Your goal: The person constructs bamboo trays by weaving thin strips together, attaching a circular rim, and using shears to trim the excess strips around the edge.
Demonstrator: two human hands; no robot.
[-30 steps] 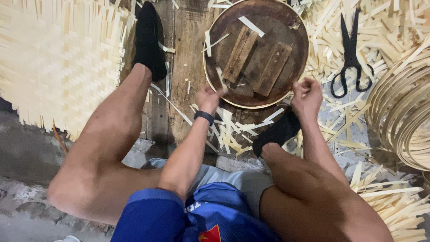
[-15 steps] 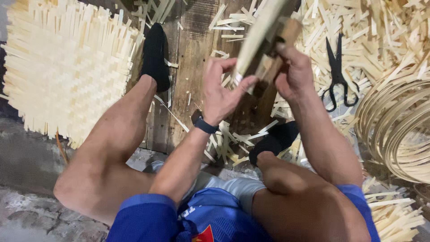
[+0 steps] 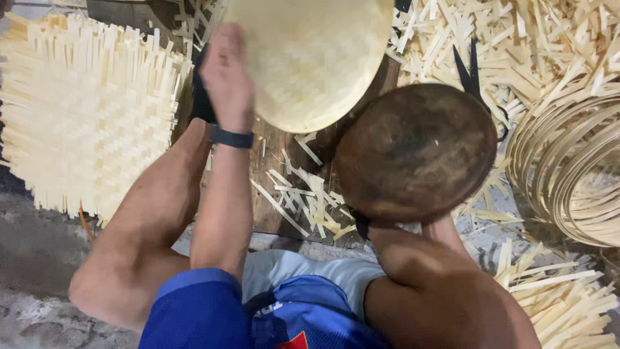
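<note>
Now the left hand (image 3: 226, 74) is up at the rim of a pale woven bamboo disc (image 3: 310, 58), fingers closed over its left edge, a dark band on the wrist; the disc is lifted clear of the floor and tilted, its woven face filling the top of the view; the right hand (image 3: 445, 226) is almost wholly hidden behind a dark round wooden mould (image 3: 416, 152), only a bit of it showing at the mould's lower edge, so it appears to carry the mould from beneath, though how the fingers sit cannot be told; the mould hangs just beside the disc, lower and to the right, their edges close or touching.

By the look of it the disc is light, thin and springy; it should flex under pressure, so the rim is the sensible place to hold, and pinching the weave in the middle risks denting it; the mould looks solid, stiff and heavier, smooth and worn, best held at its edge or from under.

Outward: cut bamboo strips (image 3: 303, 200) lie on the wooden plank (image 3: 271, 213) between the knees; a square woven mat (image 3: 84, 116) lies left; coiled bamboo hoops (image 3: 568, 174) sit right; black scissors (image 3: 471, 68) peek out behind the mould.
</note>
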